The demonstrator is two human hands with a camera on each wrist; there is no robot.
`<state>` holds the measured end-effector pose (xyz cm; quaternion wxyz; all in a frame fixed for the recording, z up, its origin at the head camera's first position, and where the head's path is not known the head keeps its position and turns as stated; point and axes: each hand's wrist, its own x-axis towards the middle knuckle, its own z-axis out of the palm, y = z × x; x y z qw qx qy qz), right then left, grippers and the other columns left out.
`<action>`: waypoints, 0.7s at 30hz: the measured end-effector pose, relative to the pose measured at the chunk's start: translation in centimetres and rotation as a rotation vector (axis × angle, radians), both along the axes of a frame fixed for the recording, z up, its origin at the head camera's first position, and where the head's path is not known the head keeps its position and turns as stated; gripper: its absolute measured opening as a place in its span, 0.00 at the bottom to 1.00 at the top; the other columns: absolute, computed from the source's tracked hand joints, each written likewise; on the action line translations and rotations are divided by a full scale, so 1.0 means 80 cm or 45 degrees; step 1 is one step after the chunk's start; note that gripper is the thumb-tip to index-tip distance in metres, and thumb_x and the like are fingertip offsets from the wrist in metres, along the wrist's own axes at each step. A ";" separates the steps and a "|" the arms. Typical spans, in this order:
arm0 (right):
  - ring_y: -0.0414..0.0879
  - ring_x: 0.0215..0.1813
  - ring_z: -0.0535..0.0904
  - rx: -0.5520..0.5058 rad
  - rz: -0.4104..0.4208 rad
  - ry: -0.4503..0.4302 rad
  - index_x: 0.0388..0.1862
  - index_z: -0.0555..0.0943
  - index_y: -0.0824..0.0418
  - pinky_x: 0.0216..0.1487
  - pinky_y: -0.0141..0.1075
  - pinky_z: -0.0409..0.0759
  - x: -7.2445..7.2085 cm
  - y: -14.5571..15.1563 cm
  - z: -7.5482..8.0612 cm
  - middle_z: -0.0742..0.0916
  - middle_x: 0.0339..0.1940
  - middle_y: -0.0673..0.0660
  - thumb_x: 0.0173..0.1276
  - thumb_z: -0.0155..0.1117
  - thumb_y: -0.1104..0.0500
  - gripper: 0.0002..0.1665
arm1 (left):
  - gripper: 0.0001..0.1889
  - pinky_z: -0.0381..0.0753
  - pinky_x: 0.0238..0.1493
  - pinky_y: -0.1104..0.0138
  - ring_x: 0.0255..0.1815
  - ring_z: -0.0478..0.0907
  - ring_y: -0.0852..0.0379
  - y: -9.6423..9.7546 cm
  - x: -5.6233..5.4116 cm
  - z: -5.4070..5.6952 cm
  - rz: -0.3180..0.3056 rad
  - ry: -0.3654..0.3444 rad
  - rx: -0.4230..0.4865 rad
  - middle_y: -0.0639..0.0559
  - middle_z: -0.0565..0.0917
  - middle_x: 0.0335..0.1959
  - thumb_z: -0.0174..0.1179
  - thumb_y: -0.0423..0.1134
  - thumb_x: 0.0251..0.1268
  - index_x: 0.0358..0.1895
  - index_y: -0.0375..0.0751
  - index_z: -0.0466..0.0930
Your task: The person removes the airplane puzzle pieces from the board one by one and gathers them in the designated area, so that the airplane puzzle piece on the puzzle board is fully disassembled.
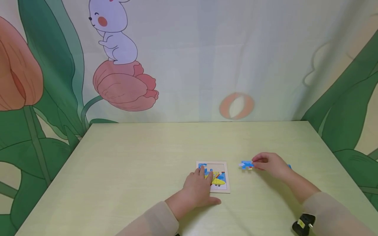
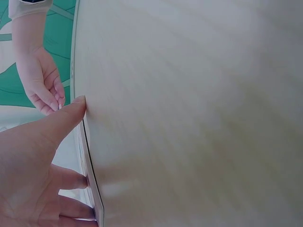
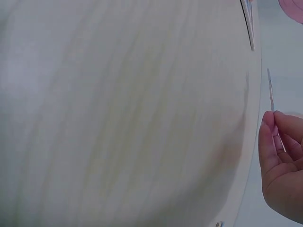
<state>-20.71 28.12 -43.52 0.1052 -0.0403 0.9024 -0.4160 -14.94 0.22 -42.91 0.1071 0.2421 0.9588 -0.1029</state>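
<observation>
A jigsaw board (image 1: 228, 183) with a pale wooden frame lies on the table, its picture a yellow airplane on blue. Part of its upper area shows bare wood. My left hand (image 1: 198, 188) rests on the board's left side with fingers spread, thumb stretched out below the frame; the left wrist view shows fingertips touching the board's edge (image 2: 93, 177). To the right of the board, my right hand (image 1: 273, 165) pinches a blue puzzle piece (image 1: 245, 165) between thumb and fingers. The right wrist view shows this piece (image 3: 270, 90) edge-on, held above the tabletop.
A bit of another blue piece (image 1: 289, 166) shows behind my right wrist, mostly hidden. The pale wooden table (image 1: 133, 157) stretches around the board. A curtain printed with flowers and a white animal (image 1: 121, 46) hangs behind it. A black device (image 1: 303, 224) is on my right sleeve.
</observation>
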 end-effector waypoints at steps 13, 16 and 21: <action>0.49 0.41 0.78 0.015 -0.006 -0.026 0.47 0.77 0.71 0.41 0.36 0.80 0.001 0.024 0.013 0.83 0.39 0.58 0.64 0.62 0.62 0.16 | 0.50 0.69 0.58 0.59 0.67 0.62 0.45 0.000 0.001 0.001 -0.013 0.005 0.015 0.41 0.62 0.68 0.47 0.78 0.48 0.71 0.48 0.60; 0.51 0.42 0.79 0.004 -0.027 -0.030 0.48 0.76 0.73 0.42 0.36 0.80 -0.001 0.029 0.017 0.83 0.38 0.59 0.65 0.62 0.61 0.18 | 0.50 0.69 0.58 0.59 0.67 0.62 0.45 0.000 0.001 0.000 -0.011 0.006 0.024 0.40 0.62 0.68 0.47 0.77 0.49 0.70 0.48 0.60; 0.52 0.41 0.79 -0.001 -0.022 -0.021 0.48 0.76 0.73 0.41 0.35 0.80 -0.003 0.034 0.018 0.83 0.38 0.59 0.64 0.63 0.61 0.18 | 0.50 0.69 0.58 0.59 0.67 0.61 0.45 -0.001 -0.001 -0.003 -0.006 0.003 0.012 0.40 0.61 0.69 0.45 0.78 0.49 0.71 0.48 0.59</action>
